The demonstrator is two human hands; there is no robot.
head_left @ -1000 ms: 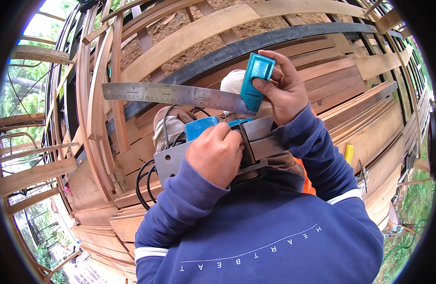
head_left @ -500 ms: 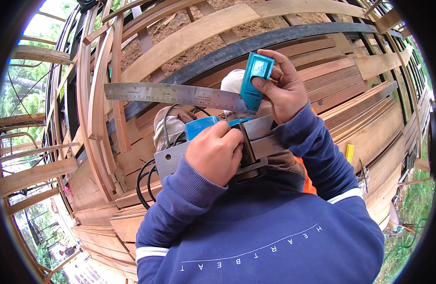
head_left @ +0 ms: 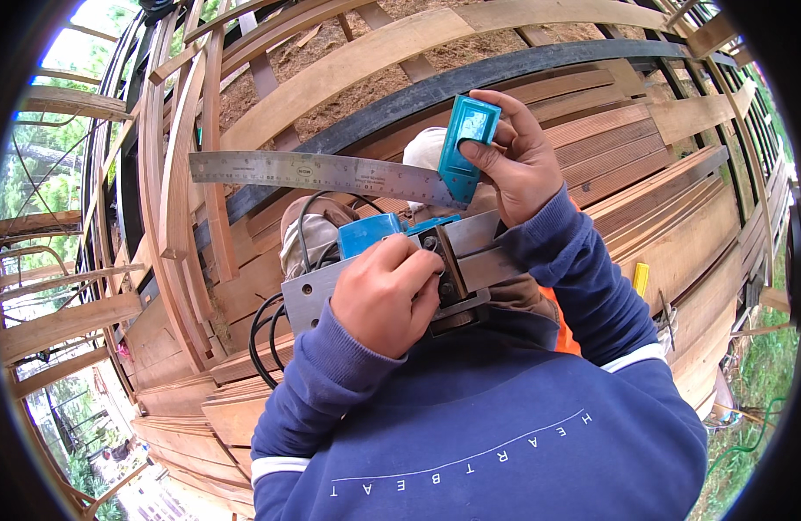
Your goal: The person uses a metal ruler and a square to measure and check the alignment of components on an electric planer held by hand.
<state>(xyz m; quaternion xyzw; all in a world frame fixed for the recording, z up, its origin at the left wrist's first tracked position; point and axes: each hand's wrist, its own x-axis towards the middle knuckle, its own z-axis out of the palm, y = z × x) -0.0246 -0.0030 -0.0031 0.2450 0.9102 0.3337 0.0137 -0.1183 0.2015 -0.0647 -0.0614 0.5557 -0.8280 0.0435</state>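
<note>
My right hand (head_left: pixel 524 165) is closed on the teal handle of a try square (head_left: pixel 460 152), its thumb across the handle. The square's steel ruled blade (head_left: pixel 322 172) points out to the left. Below it, a blue electric hand planer (head_left: pixel 370 233) lies across my lap with its grey metal sole (head_left: pixel 492 267) upward. My left hand (head_left: pixel 383 295) rests on the planer's sole, fingers curled together beside the dark slot of the cutter (head_left: pixel 451 276). Anything pinched between those fingertips is hidden. A black cord (head_left: pixel 260 339) loops off the planer's left side.
Stacked wooden boards (head_left: pixel 626 165) surround me, with long planks (head_left: pixel 366 65) and a black beam (head_left: pixel 392 106) farther off. Upright timber lengths (head_left: pixel 179 191) stand at the left. A small yellow object (head_left: pixel 641 280) lies on the boards at the right. A green hose (head_left: pixel 748 447) trails on the grass.
My left hand has drawn back slightly left and down from the cutter slot, uncovering more of it. The try square stays almost where it was in my right hand.
</note>
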